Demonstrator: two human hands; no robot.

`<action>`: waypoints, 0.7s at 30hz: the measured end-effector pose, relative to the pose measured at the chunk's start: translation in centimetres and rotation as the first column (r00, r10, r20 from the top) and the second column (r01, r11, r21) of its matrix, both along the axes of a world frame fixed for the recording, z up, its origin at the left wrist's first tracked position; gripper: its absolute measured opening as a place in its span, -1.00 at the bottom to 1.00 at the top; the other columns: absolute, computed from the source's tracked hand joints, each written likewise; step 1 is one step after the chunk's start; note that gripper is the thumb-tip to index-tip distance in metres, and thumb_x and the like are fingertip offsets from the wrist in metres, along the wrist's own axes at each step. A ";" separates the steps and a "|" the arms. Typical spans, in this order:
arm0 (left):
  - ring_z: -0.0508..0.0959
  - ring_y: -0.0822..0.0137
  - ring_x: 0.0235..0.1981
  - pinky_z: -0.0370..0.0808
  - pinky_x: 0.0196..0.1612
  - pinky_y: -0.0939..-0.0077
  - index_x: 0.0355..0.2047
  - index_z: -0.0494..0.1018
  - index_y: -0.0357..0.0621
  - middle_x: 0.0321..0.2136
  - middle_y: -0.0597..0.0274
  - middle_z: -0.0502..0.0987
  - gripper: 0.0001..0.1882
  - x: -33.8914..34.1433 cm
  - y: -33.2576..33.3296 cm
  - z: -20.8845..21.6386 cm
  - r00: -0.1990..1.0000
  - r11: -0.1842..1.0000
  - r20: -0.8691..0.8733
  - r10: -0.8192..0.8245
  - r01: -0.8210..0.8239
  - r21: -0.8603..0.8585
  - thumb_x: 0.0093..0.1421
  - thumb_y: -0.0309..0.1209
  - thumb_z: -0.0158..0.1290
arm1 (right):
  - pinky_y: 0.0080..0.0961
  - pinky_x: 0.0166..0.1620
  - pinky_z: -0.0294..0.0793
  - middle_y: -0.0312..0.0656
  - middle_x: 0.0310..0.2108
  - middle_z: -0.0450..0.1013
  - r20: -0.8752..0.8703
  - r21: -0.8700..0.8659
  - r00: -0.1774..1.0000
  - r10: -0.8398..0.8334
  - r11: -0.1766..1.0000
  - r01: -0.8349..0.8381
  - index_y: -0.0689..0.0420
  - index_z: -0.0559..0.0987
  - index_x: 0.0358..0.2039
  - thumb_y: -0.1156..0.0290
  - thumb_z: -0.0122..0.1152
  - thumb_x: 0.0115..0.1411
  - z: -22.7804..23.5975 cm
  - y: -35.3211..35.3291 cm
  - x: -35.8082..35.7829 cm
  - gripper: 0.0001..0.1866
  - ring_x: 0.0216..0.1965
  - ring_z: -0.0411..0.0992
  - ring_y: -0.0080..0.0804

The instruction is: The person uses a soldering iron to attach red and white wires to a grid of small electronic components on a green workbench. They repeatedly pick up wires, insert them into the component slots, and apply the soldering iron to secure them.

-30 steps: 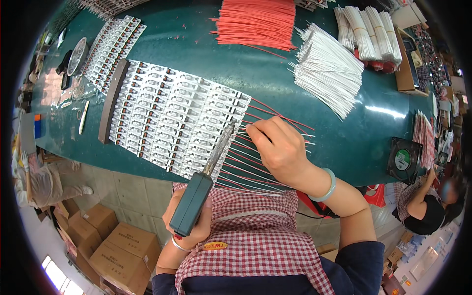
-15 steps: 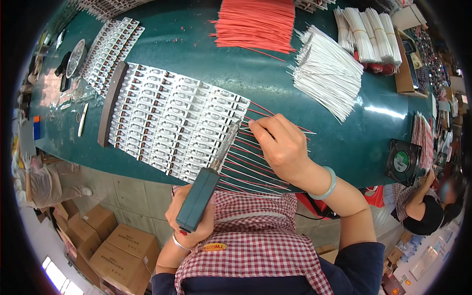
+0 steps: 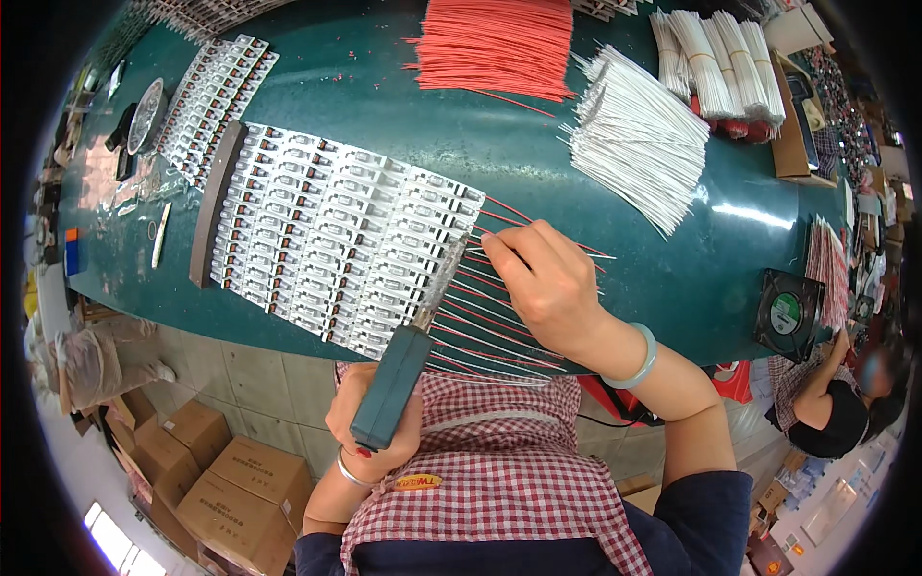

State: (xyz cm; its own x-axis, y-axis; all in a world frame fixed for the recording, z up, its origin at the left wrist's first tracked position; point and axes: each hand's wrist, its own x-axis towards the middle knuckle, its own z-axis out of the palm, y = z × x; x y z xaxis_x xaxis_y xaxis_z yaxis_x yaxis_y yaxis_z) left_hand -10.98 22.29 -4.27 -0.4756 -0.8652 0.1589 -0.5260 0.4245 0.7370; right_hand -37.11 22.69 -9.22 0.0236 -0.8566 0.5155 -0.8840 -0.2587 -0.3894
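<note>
My left hand (image 3: 370, 422) grips the green handle of a soldering iron (image 3: 408, 360), whose metal tip reaches the right edge of a white panel of small circuit boards (image 3: 336, 245) on the green table (image 3: 384, 115). My right hand (image 3: 547, 283) presses down on a row of red wires (image 3: 480, 331) that fan out from the panel's right edge, thumb and forefinger pinching a wire close to the iron's tip. A pale green bangle sits on my right wrist.
A heap of loose red wires (image 3: 499, 43) and a heap of white wires (image 3: 639, 144) lie further back. More board panels (image 3: 206, 96) lie at the left. A small black fan (image 3: 788, 312) stands at the right edge, beside another person (image 3: 836, 403). Cardboard boxes (image 3: 230, 480) stand on the floor.
My right hand has slid up along the wire row toward the panel's upper right corner. The iron's tip has moved up with it.
</note>
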 end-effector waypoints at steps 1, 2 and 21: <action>0.69 0.10 -0.41 0.62 -0.34 0.40 -0.30 0.65 -0.33 -0.34 0.03 0.64 -0.79 0.0 0.0 0.1 1.000 1.000 0.008 -0.003 0.003 -0.019 -0.01 -0.65 0.33 | -0.40 -0.42 0.53 -0.16 -0.33 0.54 0.000 0.000 1.000 0.001 1.000 -0.001 0.28 0.64 -0.17 0.66 0.37 -0.02 0.0 0.0 0.0 -0.67 -0.40 0.51 -0.28; 0.69 0.09 -0.40 0.62 -0.34 0.40 -0.29 0.65 -0.33 -0.33 0.02 0.64 -0.78 0.5 0.3 -0.4 1.000 1.000 0.010 0.003 -0.003 -0.004 0.00 -0.65 0.33 | -0.40 -0.42 0.53 -0.16 -0.33 0.54 0.000 0.000 1.000 0.002 1.000 -0.002 0.28 0.64 -0.17 0.66 0.37 -0.02 0.0 0.0 0.0 -0.67 -0.40 0.51 -0.28; 0.71 0.04 -0.32 0.64 -0.25 0.35 -0.21 0.65 -0.37 -0.23 -0.07 0.67 -0.74 0.8 0.4 -1.1 0.999 0.996 -0.037 0.033 -0.030 0.090 0.05 -0.64 0.33 | -0.40 -0.45 0.46 -0.17 -0.38 0.49 0.021 0.033 0.999 -0.035 0.999 0.034 0.30 0.68 -0.13 0.69 0.38 0.00 0.6 -0.4 -0.9 -0.65 -0.43 0.46 -0.31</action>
State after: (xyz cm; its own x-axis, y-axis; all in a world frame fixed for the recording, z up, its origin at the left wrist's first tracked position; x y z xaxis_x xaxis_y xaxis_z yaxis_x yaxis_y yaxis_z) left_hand -10.20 22.66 -5.42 -0.4430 -0.8911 0.0980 -0.5085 0.3398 0.7912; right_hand -38.05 22.29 -8.62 -0.0171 -0.8728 0.4877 -0.8835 -0.2152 -0.4161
